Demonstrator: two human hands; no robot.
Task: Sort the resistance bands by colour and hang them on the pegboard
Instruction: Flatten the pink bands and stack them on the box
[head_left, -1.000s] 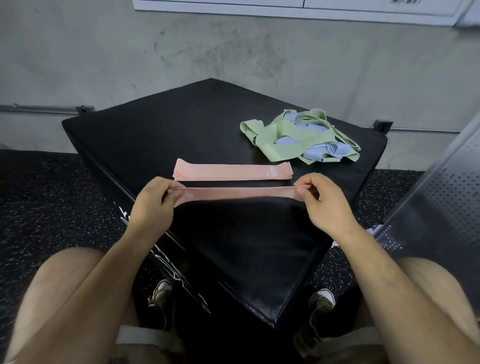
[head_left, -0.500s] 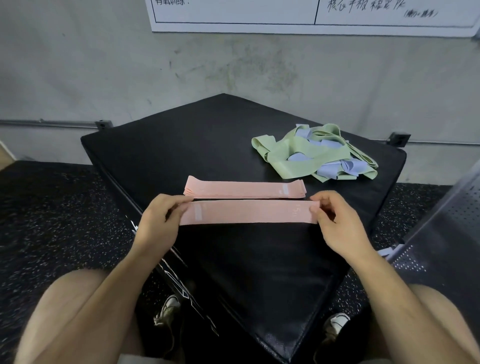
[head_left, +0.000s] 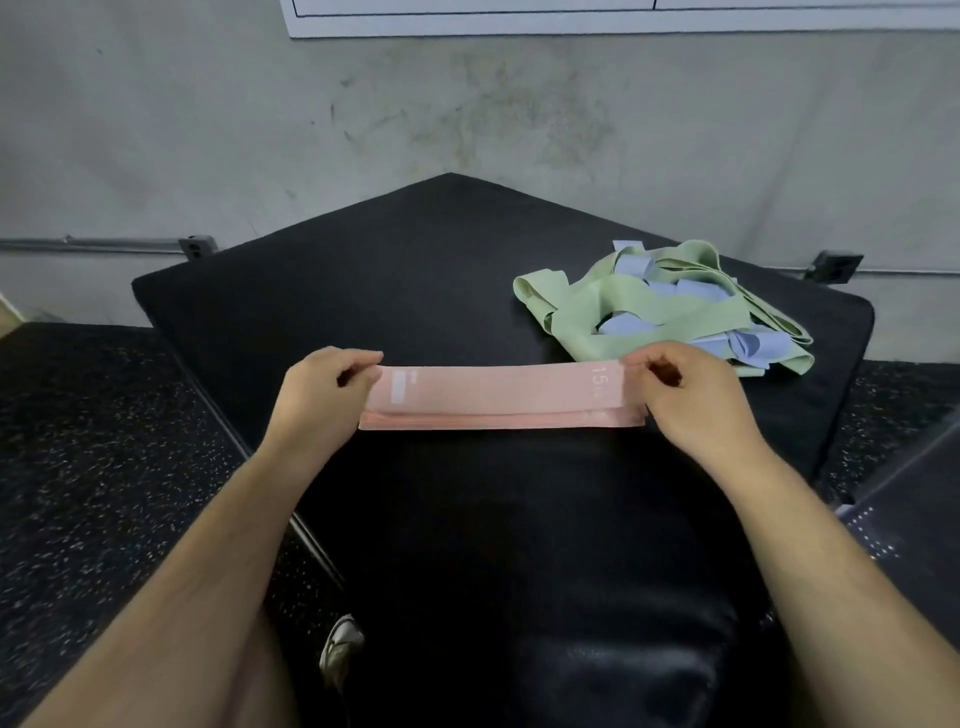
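Note:
A pink resistance band (head_left: 498, 388) is stretched flat between my hands, directly over the stack of pink bands (head_left: 498, 420) lying on the black padded box (head_left: 363, 270). My left hand (head_left: 322, 395) pinches its left end. Its right end is pinched by my right hand (head_left: 696, 395). A tangled heap of green bands (head_left: 613, 306) mixed with light blue bands (head_left: 675, 291) lies at the box's right side, just beyond my right hand.
The box stands against a grey concrete wall with a white board (head_left: 623, 15) at the top. Speckled black rubber floor (head_left: 104, 467) lies to the left. A perforated dark panel (head_left: 909, 519) leans at the right edge. My shoe (head_left: 340, 644) shows below.
Both hands carried the held pink band forward, from in front of the pink stack to right over it. The camera view also shifted and moved closer.

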